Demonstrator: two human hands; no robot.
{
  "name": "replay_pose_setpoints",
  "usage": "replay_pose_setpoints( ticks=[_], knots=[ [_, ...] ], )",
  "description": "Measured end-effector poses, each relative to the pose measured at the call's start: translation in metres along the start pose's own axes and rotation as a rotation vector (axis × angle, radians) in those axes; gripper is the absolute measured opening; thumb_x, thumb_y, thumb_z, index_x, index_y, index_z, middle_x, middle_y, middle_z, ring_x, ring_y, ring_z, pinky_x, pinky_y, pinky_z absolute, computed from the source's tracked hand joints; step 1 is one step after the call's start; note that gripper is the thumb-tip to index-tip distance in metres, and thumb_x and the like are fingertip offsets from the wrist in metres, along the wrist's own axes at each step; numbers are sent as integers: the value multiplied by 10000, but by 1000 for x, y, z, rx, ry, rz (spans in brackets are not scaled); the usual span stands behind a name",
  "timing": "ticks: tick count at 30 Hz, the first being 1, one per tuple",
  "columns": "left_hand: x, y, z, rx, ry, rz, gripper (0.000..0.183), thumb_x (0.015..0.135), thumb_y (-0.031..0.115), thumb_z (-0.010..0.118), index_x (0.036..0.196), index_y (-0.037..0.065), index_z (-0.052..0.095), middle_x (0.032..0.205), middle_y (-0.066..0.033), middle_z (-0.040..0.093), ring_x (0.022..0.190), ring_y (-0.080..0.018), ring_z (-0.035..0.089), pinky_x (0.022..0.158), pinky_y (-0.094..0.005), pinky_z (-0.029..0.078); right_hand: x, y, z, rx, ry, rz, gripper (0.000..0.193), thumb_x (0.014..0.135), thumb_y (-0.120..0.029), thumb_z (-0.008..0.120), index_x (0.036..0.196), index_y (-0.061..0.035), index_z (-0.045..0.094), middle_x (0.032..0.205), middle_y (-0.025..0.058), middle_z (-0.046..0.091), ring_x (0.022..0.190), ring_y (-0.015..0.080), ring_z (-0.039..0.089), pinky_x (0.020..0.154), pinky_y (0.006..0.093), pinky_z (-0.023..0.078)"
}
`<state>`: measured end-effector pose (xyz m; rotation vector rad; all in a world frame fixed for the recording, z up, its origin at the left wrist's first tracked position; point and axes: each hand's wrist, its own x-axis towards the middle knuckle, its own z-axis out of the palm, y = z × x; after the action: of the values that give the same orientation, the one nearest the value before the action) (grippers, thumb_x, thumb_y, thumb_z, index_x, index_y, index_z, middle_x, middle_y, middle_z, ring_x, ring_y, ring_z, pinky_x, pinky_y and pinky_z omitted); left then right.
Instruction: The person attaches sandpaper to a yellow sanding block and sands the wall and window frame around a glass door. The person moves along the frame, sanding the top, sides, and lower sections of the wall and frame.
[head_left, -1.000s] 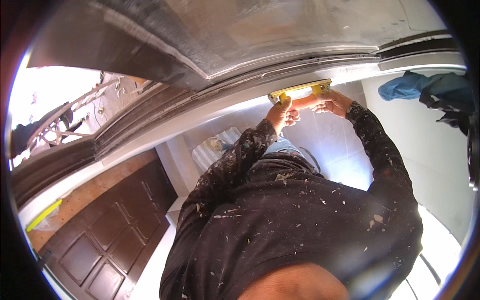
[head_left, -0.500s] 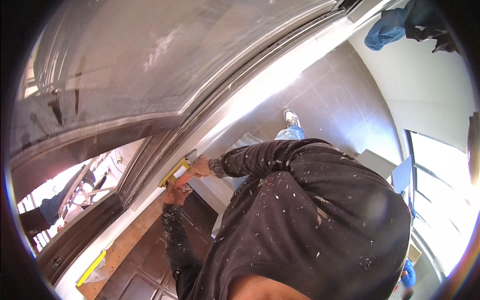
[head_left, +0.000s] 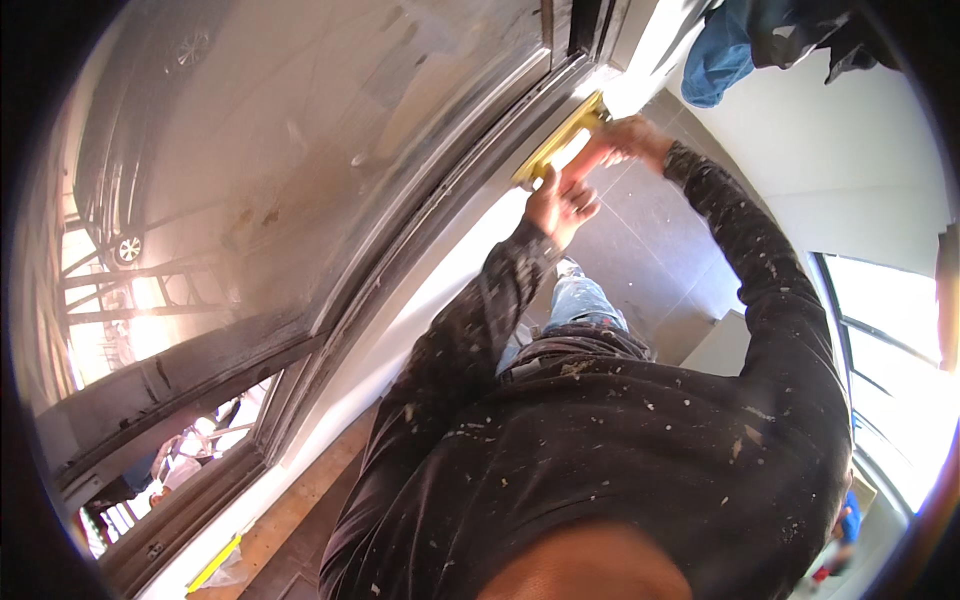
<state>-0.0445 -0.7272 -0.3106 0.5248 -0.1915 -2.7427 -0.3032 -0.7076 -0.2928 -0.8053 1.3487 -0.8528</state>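
Note:
My left hand [head_left: 562, 208] and my right hand [head_left: 637, 142] are both closed on a yellow hand tool [head_left: 545, 157]. It has a long, flat body and a reddish-orange handle; blur hides its exact kind. My right hand is at the far end, and my left grips nearer to me with the thumb raised along the tool. Its flat side lies against the pale strip of wall [head_left: 500, 205] beside the dark frame [head_left: 405, 225]. Both forearms are in dark sleeves spotted with paint.
A large, shiny dark panel [head_left: 300, 150] fills the upper left. Blue and dark cloth [head_left: 718, 62] is at the top right. Grey tiles [head_left: 650, 230] cover the floor. A bright window [head_left: 890, 360] stands at right, and a yellow strip [head_left: 215, 565] lies at lower left.
Both hands and the yellow tool have moved up and to the right along the pale strip, away from my body. My arms are now stretched further out.

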Motion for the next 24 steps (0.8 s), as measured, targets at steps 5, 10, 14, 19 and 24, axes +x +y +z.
replay_pose_setpoints(
  ticks=[5,10,14,19,24],
  knots=[
    [6,-7,15,222,195,94,551,887,606,559,1059,83,525,995,-60,524,944,-244,520,918,-461,413,-8,2,18,96,99,-51,398,946,-340,612,1155,-2,634,881,69,683,691,99,626,644,246,537],
    [-129,8,-53,290,337,130,615,895,617,529,1216,101,443,1009,-67,470,981,-247,498,970,-510,397,-3,46,160,98,40,-52,371,945,-356,580,1217,-106,620,930,36,685,719,119,658,658,248,565],
    [-287,31,-127,73,251,103,558,945,599,440,1059,59,526,944,-58,543,925,-231,528,933,-467,428,-5,88,317,123,-147,-61,508,891,-465,631,1139,-22,614,950,100,679,790,189,643,700,316,562],
    [-393,43,-134,244,475,196,509,964,562,430,1049,85,585,906,-44,560,914,-220,540,863,-425,448,-37,46,418,-89,-213,64,448,821,-391,712,982,25,663,797,98,667,737,168,633,676,327,517],
    [-298,32,-116,179,406,132,510,955,580,437,996,88,565,876,-32,503,852,-205,494,825,-425,429,-22,55,327,-23,-75,-94,418,875,-398,639,1042,-17,670,773,87,654,727,153,638,660,309,529]
  ],
)
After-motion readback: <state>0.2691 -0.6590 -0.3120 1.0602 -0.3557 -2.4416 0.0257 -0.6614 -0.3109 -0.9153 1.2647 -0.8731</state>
